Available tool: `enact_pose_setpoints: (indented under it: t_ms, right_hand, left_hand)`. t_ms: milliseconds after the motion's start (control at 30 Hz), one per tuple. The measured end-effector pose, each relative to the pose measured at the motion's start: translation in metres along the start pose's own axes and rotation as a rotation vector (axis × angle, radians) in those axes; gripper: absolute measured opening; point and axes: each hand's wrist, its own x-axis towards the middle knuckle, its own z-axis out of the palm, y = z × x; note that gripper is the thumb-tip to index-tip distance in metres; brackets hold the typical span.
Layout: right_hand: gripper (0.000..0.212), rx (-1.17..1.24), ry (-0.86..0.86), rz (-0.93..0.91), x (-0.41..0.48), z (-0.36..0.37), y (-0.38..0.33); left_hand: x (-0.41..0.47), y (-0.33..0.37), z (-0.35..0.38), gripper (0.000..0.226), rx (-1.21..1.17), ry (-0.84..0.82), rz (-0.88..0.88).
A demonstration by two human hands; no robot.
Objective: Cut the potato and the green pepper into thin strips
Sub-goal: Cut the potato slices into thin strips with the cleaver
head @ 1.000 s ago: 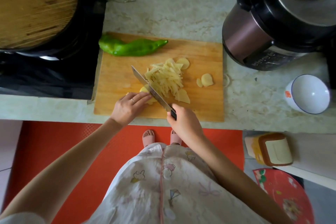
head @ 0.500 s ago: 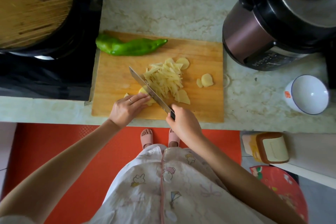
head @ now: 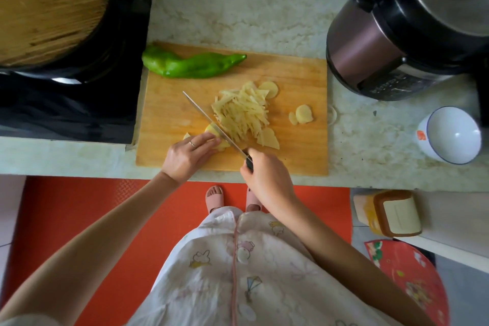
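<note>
Right now the right grip (head: pixel 264 177) is wrapped tight round the knife (head: pixel 211 122) handle, and the left grip (head: pixel 189 155) holds down a few potato slices (head: pixel 211 130) on the cutting board (head: pixel 299 82), right beside the blade. Those slices could slip, and then the blade may nick a fingertip. The green pepper (head: pixel 190 66) lies whole at the board's far edge.

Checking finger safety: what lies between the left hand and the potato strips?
Only the knife, its blade on the potato slices the left hand holds; head view.
</note>
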Motion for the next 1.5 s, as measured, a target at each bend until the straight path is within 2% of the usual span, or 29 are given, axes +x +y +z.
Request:
enact_pose_setpoints:
  t_ms: [133, 333, 700, 867, 1133, 1500]
  right_hand:
    - [0.031, 0.032, 0.003, 0.012, -0.001, -0.002, 0.002]
    - [0.019, -0.011, 0.009, 0.006, -0.006, -0.003, 0.001]
    - [0.022, 0.047, -0.03, 0.045, 0.0, 0.005, 0.001]
    - [0.034, 0.082, -0.054, 0.08, 0.026, 0.012, -0.014]
    - [0.025, 0.083, 0.045, 0.046, 0.009, 0.003, -0.003]
    - [0.02, 0.035, 0.012, 0.027, 0.001, 0.002, -0.009]
  left_hand:
    - [-0.001, -0.001, 0.001, 0.02, 0.002, -0.003, -0.017]
    - [0.0, 0.0, 0.0, 0.019, 0.029, -0.004, -0.017]
    - [-0.001, -0.002, 0.001, 0.018, -0.008, 0.012, -0.02]
    - [0.001, -0.001, 0.001, 0.019, -0.026, 0.014, -0.032]
    - [-0.001, -0.002, 0.002, 0.019, 0.004, 0.026, -0.026]
    - [-0.001, -0.001, 0.002, 0.025, -0.026, 0.036, -0.041]
